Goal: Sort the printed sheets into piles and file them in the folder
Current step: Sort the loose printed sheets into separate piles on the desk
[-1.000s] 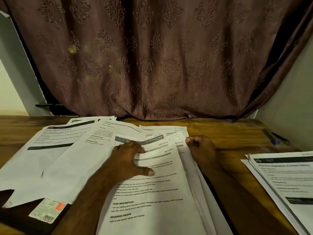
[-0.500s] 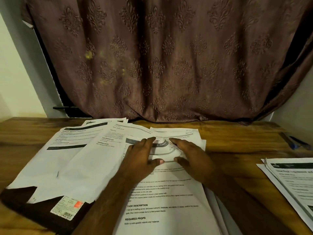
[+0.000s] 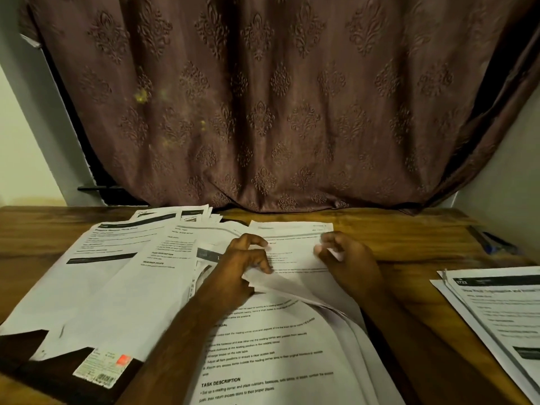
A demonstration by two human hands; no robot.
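A stack of printed sheets (image 3: 280, 352) lies in front of me on the wooden table. My left hand (image 3: 242, 267) pinches the folded-back top of the upper sheet (image 3: 292, 290) between thumb and fingers. My right hand (image 3: 347, 264) pinches a sheet's corner at the stack's right side. The sheet underneath (image 3: 292, 238) shows above the hands. More sheets (image 3: 114, 276) fan out to the left, over a dark folder (image 3: 58, 372) with a barcode sticker. Another pile (image 3: 502, 311) lies at the right.
A brown patterned curtain (image 3: 277, 106) hangs behind the table (image 3: 409, 238). A blue pen (image 3: 493, 244) lies at the far right near the wall. Bare wood shows between the middle stack and the right pile.
Both hands, flat on the top sheet's upper edge before, have peeled that sheet's top back toward me. The sheet below is now exposed. The camera has tilted up a little.
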